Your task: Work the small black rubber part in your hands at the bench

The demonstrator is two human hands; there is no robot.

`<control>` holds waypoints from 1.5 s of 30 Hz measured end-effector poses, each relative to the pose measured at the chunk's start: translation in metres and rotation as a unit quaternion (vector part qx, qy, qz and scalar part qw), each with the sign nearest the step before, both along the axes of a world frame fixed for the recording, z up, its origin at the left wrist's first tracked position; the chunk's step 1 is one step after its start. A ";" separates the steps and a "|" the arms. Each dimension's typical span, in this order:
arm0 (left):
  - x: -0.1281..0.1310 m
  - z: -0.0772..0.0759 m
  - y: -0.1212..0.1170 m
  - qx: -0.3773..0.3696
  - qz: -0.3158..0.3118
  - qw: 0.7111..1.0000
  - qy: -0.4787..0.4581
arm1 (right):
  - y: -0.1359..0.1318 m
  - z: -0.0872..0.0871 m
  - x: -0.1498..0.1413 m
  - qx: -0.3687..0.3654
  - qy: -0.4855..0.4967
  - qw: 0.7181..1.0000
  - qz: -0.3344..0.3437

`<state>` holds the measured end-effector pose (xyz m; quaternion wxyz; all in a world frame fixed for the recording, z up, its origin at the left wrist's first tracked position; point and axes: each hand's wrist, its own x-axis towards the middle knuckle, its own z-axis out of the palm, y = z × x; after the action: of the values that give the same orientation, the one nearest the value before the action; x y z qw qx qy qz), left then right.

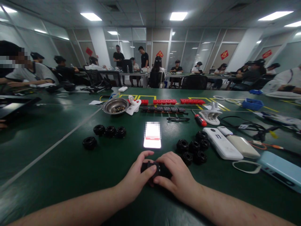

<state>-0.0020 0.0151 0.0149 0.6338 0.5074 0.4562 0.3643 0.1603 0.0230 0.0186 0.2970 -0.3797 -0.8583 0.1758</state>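
A small black part (pixel 157 168) is between my two hands, just above the green tabletop. My left hand (pixel 135 175) is closed on it, with the thumb across its near face. My right hand (pixel 178 175) curls around its right side, fingertips and thumb against it. Fingers cover much of the part, so its full shape is hidden. Beyond the hands lies a lit phone (pixel 152 142). Right of it is a cluster of black, ring-shaped, ridged pieces (pixel 194 146); several similar ones (pixel 110 131) lie to the left.
Farther back are a metal bowl (pixel 115 106) with small brass-coloured pieces, red trays (pixel 164 101), a row of black blocks (pixel 163 109) and a red-black screwdriver (pixel 200 120). At right are a white power bank (pixel 222 142), a light-blue case (pixel 281 169) and cables. Other people sit around.
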 end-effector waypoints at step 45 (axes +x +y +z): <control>-0.001 0.001 0.004 -0.027 0.031 0.999 -0.030 | 0.001 -0.004 0.000 0.020 0.019 0.999 0.036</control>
<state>-0.0026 0.0191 0.0154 0.6492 0.4644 0.4623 0.3862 0.1601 0.0238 0.0147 0.3141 -0.3389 -0.8691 0.1765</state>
